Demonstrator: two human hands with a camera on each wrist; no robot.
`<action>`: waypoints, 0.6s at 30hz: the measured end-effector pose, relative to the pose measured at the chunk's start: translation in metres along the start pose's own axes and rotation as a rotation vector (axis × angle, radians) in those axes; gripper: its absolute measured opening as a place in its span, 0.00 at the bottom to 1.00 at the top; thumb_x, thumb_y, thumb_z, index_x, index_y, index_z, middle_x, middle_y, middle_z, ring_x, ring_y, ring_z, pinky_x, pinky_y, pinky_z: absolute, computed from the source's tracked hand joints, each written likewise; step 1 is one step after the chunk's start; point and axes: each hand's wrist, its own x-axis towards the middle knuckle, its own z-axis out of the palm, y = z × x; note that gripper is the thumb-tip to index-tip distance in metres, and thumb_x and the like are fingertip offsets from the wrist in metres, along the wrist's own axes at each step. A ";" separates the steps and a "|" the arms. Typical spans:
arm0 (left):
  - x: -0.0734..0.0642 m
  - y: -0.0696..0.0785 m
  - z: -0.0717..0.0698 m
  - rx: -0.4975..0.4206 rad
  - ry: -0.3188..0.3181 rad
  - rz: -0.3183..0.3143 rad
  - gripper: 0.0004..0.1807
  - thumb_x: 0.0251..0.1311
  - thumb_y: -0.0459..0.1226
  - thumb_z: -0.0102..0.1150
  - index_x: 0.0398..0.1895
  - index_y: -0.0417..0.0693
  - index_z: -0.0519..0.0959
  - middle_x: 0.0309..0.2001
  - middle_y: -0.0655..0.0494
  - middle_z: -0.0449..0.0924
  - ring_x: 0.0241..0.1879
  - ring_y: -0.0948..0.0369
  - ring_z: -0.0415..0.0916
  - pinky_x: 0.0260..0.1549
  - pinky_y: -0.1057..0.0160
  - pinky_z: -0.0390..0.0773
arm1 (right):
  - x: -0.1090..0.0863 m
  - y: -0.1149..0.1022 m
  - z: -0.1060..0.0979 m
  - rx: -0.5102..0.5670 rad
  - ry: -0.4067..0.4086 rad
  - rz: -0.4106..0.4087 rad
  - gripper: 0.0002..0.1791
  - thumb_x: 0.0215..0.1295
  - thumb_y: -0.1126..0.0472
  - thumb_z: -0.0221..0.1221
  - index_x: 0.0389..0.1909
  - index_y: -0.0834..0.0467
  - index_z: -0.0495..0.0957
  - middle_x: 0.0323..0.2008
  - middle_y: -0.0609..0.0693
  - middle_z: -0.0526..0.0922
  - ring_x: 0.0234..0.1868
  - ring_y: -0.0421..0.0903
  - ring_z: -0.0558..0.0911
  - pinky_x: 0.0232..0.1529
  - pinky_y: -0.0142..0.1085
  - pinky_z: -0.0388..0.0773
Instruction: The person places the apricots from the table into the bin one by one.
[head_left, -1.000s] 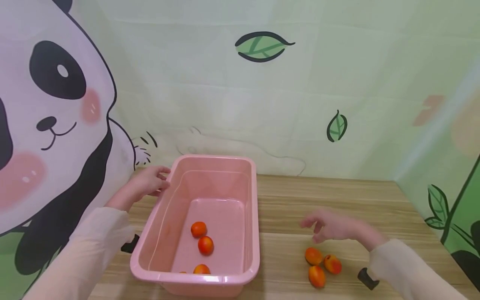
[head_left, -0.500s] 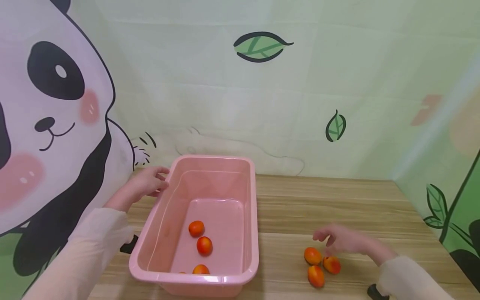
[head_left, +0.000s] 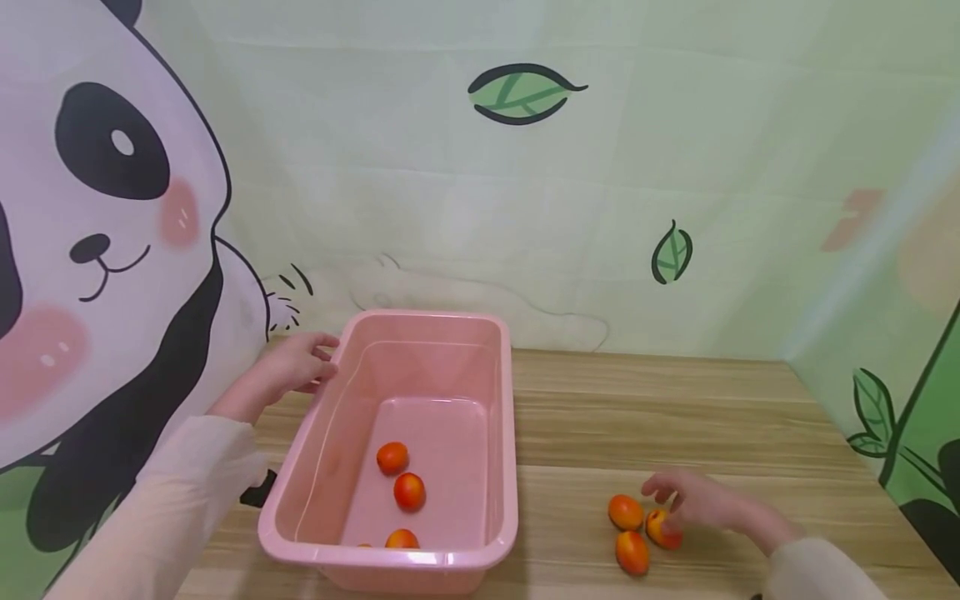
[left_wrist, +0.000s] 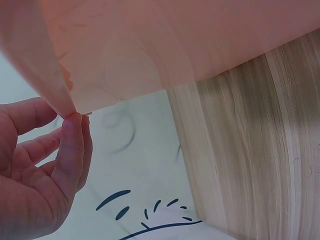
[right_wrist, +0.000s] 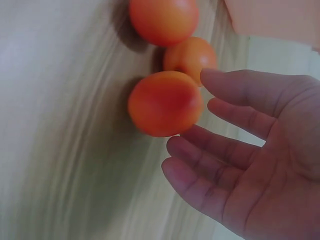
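Note:
My left hand (head_left: 296, 363) pinches the left rim of a pink plastic basin (head_left: 515, 467); in the left wrist view the fingers (left_wrist: 73, 150) meet the basin's edge (left_wrist: 64, 102). Several orange-red, tomato-like fruits lie in the basin, among them one fruit (head_left: 409, 492) near the middle. To the right, three more such fruits sit close together on the table. My right hand (head_left: 701, 502) is over the rightmost fruit (head_left: 663, 530), its fingers spread and loosely bent. In the right wrist view that fruit (right_wrist: 165, 104) lies just beyond the fingertips; contact is hard to tell.
The wood-grain table (head_left: 637, 408) reaches back to a pale green wall cloth (head_left: 570, 208) printed with leaves and a large panda (head_left: 112, 250). The basin's tall near rim hides part of the fruits at its front.
My right hand has moved rightward and down, from above the loose fruits to the rightmost one. The left hand stays at the basin's rim, and the fruits keep their places.

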 end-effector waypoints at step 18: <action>0.000 0.000 0.000 0.005 -0.002 0.006 0.27 0.59 0.32 0.45 0.62 0.31 0.55 0.54 0.31 0.65 0.45 0.48 0.74 0.43 0.55 0.77 | -0.001 0.015 0.013 0.091 -0.001 -0.001 0.17 0.41 0.71 0.60 0.37 0.63 0.71 0.31 0.54 0.73 0.28 0.46 0.72 0.23 0.36 0.77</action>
